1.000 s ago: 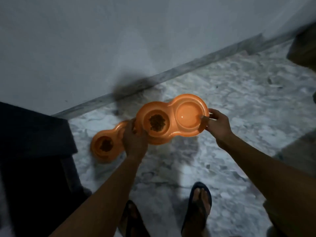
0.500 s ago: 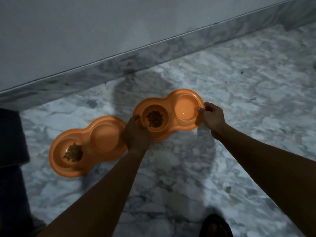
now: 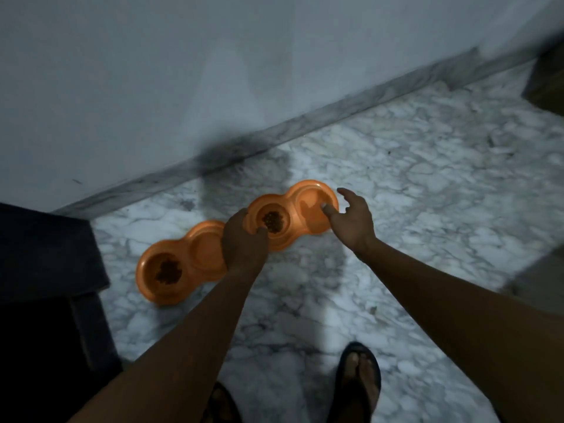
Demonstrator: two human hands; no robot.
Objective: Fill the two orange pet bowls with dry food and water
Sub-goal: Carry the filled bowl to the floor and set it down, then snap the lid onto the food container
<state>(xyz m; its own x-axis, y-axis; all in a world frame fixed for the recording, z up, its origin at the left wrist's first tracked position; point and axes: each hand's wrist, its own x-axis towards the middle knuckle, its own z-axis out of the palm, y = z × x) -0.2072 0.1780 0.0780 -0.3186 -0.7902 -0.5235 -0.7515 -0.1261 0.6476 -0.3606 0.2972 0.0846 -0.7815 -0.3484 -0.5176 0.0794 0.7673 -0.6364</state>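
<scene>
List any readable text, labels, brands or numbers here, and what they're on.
None readable. No print shows on the right orange plastic double bowl, the left orange plastic double bowl, the grey wall, the marbled stone floor or the dark furniture. The frame is dim and blurred, so embossing could be missed.

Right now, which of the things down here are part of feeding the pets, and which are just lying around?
Part of the job:
orange double bowl in hand
second orange double bowl
dry food in each
left hand, gripping the first bowl's rim
right hand, fingers open by its other end

Just lying about:
dark furniture
sandals
</scene>
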